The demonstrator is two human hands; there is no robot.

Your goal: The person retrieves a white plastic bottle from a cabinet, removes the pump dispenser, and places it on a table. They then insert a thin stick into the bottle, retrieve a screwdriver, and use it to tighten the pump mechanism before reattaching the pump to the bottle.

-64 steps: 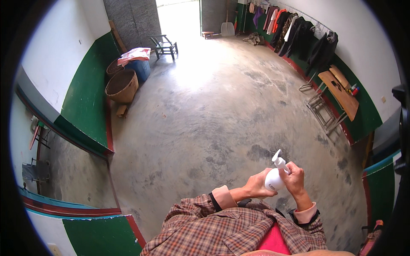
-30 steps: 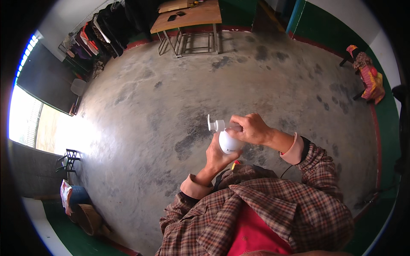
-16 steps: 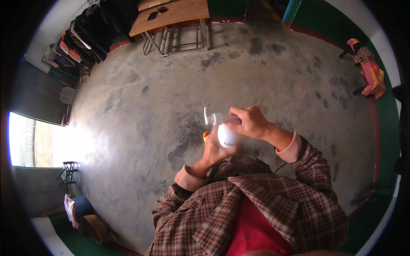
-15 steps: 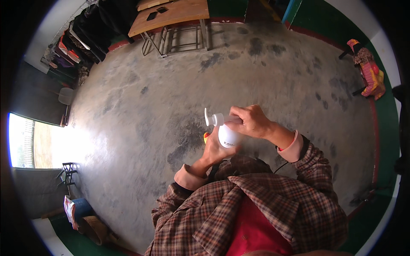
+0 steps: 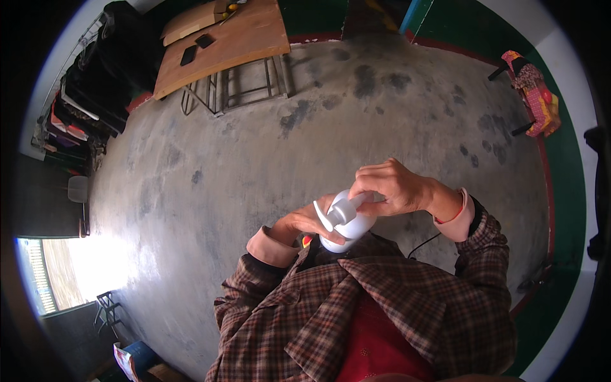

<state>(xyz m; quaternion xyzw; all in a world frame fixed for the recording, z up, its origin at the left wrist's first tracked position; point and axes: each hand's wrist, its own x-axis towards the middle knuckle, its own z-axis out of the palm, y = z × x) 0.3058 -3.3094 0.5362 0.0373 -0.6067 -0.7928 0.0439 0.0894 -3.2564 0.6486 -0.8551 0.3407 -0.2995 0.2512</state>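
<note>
In front of my chest, my left hand point(image 5: 310, 221) is wrapped round a white plastic bottle point(image 5: 361, 224), which is tilted. A white pump dispenser point(image 5: 341, 212) with a long curved spout lies across the bottle, its spout pointing left. My right hand point(image 5: 393, 186) is closed, its thumb and fingers pinching at the pump's lower end. Those fingers hide the bottle's mouth, so I cannot tell whether the pump is seated in it. A small red and yellow thing point(image 5: 307, 241) shows beside my left wrist.
A wooden table point(image 5: 245, 41) with two phones point(image 5: 188, 55) and cardboard point(image 5: 191, 22) stands at the far left. Dark clothes point(image 5: 105, 70) hang beside it. A cloth-draped seat point(image 5: 538, 102) is at the right wall. A small black stool point(image 5: 107, 311) and a blue bin point(image 5: 141, 356) are at lower left.
The bottle and pump have come nearer my chest and tilted, the spout now angled down. Both hands moved with them; my right fingers shifted slightly right. The room shifted in view as my head turned.
</note>
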